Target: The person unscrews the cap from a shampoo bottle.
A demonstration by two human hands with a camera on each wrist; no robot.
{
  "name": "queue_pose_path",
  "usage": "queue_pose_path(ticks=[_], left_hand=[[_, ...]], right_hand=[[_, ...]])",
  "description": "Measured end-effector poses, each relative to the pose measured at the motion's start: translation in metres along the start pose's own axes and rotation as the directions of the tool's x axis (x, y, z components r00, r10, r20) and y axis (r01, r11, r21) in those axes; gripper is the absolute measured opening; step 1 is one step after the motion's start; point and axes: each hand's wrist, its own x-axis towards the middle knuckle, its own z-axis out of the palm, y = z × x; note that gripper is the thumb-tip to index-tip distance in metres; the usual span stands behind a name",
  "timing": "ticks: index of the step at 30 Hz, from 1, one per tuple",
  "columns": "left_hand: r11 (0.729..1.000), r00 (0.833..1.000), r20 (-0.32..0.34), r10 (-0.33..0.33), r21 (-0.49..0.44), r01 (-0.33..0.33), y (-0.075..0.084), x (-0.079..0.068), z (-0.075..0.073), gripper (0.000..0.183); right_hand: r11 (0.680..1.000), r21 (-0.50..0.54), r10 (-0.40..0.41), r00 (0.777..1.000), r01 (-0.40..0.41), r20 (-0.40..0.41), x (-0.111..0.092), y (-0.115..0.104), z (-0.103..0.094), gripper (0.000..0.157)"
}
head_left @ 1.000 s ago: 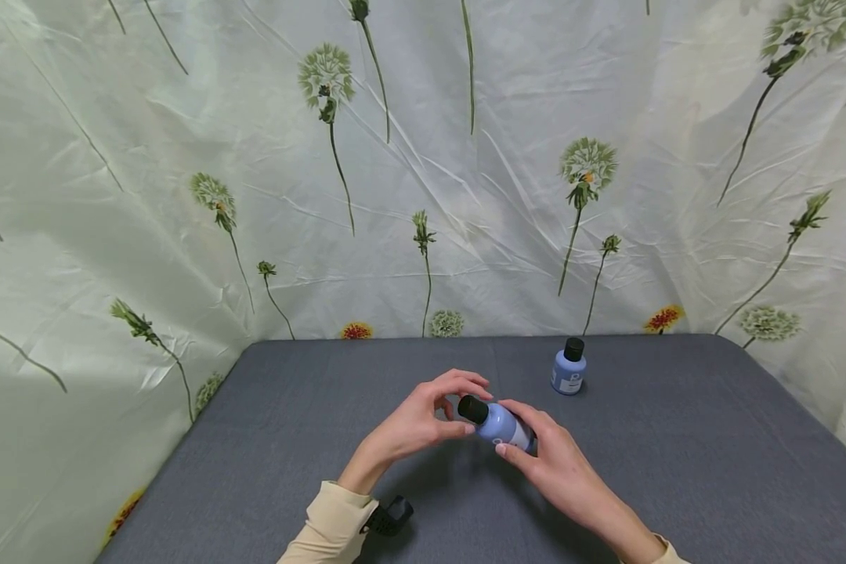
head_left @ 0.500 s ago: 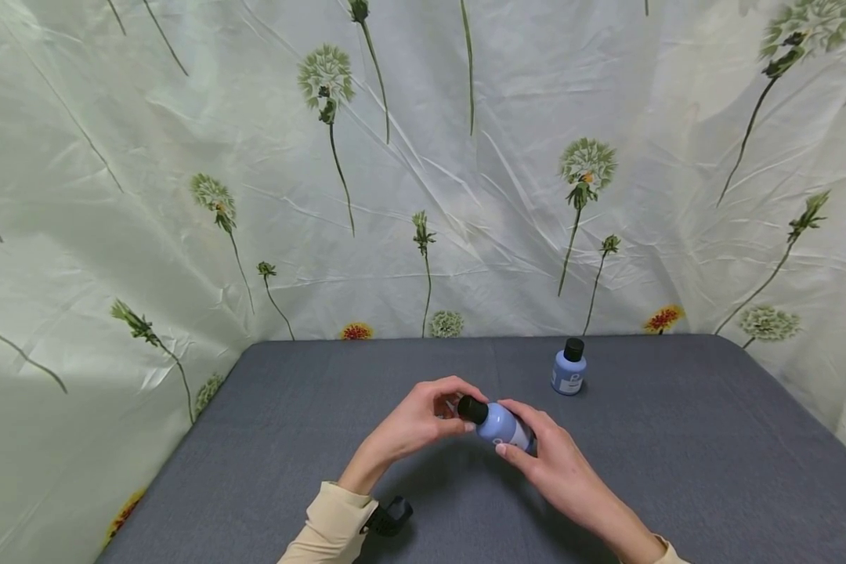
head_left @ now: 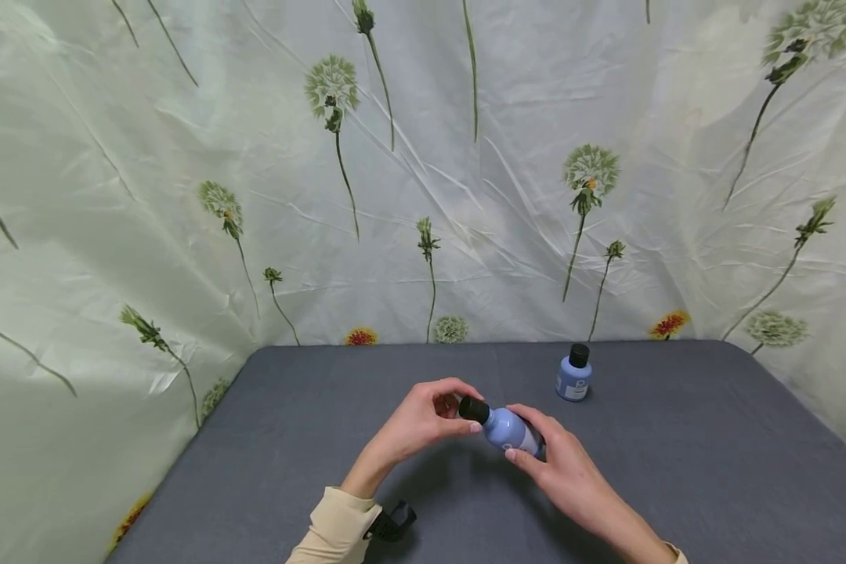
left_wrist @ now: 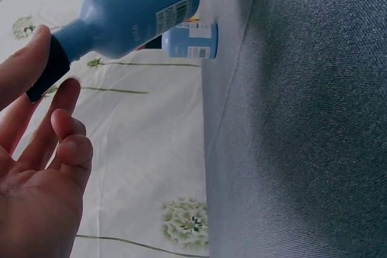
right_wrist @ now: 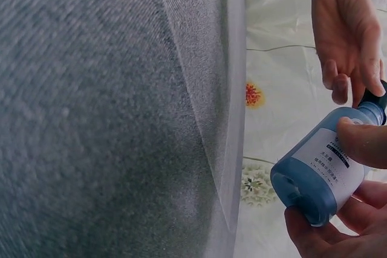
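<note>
A blue bottle (head_left: 505,429) with a white label is tilted above the table, its black cap (head_left: 474,409) pointing up and left. My right hand (head_left: 567,466) grips the bottle's body, thumb on the near side and fingers round the far side. Thumb and fingers of my left hand (head_left: 417,423) pinch the cap. In the left wrist view, a stretch of blue neck (left_wrist: 74,40) shows between the cap and the bottle's shoulder. The right wrist view shows the printed label (right_wrist: 326,164) and the rounded base.
Further back and to the right, a second blue bottle (head_left: 573,385) with a black cap stands upright on the dark grey table (head_left: 310,407). A pale curtain (head_left: 493,196) printed with flowers hangs behind and beside the table. My left wrist wears a black strap mount (head_left: 392,522).
My left fingers, earlier spread around the cap, have closed in on it. The bottle has shifted slightly right, showing more neck below the cap. The head view has tilted a little.
</note>
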Motion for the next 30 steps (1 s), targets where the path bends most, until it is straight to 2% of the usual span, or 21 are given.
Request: queue_pose_path(ticks=[10, 16, 30], left_hand=[[1.0, 1.0, 0.007, 0.015, -0.019, -0.015, 0.0011, 0.002, -0.0019, 0.031], [0.997, 1.0, 0.005, 0.001, -0.082, -0.001, 0.0003, 0.0023, -0.0033, 0.03], [0.995, 0.998, -0.007, -0.068, -0.078, 0.067, -0.0009, 0.0021, -0.0029, 0.037]], right_hand=[[0.999, 0.044, 0.018, 1.0, -0.019, 0.02, 0.002, 0.002, -0.0008, 0.051], [0.997, 0.064, 0.046, 0.998, -0.048, 0.031, 0.0024, 0.003, -0.0002, 0.051], [0.994, 0.092, 0.061, 0.998, -0.062, 0.012, 0.0055, 0.0029, -0.0006, 0.054]])
